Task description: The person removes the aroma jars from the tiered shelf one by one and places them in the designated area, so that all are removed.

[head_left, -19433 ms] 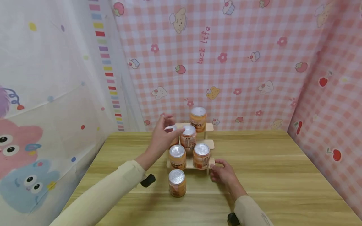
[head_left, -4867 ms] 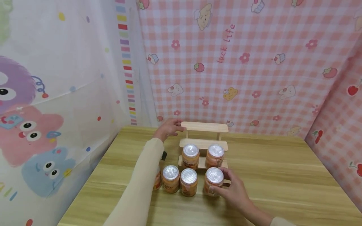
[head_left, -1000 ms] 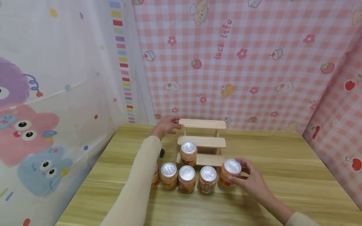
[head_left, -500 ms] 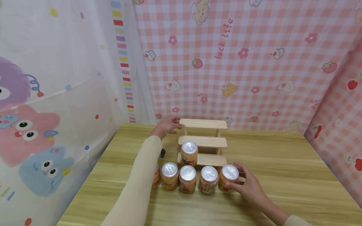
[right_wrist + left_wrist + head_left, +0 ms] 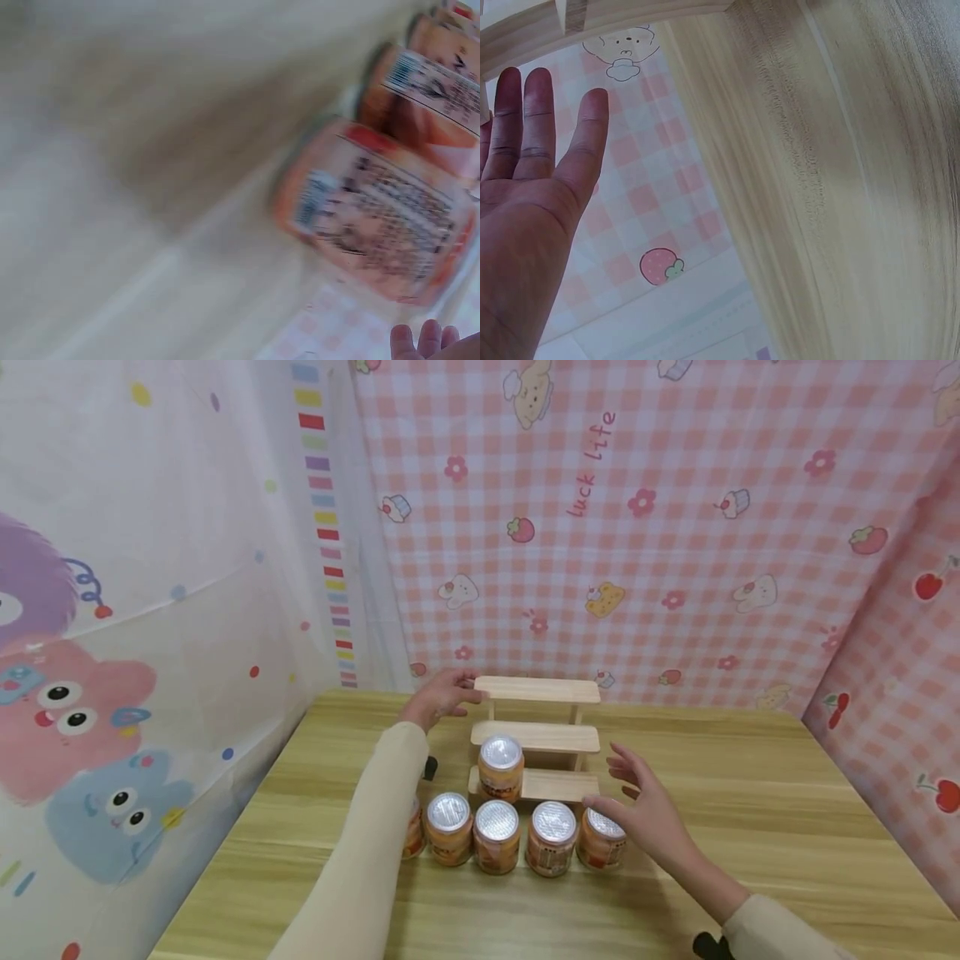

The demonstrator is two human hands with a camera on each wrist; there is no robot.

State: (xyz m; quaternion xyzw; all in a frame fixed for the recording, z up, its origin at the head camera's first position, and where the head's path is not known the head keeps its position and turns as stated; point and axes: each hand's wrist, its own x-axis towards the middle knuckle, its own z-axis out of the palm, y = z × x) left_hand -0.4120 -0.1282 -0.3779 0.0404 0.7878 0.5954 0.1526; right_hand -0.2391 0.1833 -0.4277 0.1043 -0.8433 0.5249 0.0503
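A small three-step wooden rack (image 5: 536,737) stands toward the table's back. At the left end of its top step my left hand (image 5: 442,696) touches the wood, its fingers (image 5: 538,112) extended in the left wrist view. One orange-labelled can (image 5: 501,770) with a silver lid sits on the bottom step's left side. In front of the rack, several similar cans (image 5: 497,843) form a row. Over the rightmost can (image 5: 602,849) hovers my right hand (image 5: 652,810), thumb and fingers spread; it partly covers the lid. That can's printed label (image 5: 382,214) fills much of the right wrist view.
My left sleeve (image 5: 360,843) crosses in front of the row's leftmost can (image 5: 413,835), hiding part of it. A pink checked cloth (image 5: 645,552) hangs behind the wood-grain table (image 5: 750,810), and a white patterned sheet (image 5: 225,568) hangs at the left.
Cans have come off the rack into the row over the longer span. Just now my right hand set the last one at the row's right end, released it and rose. The left hand stayed put.
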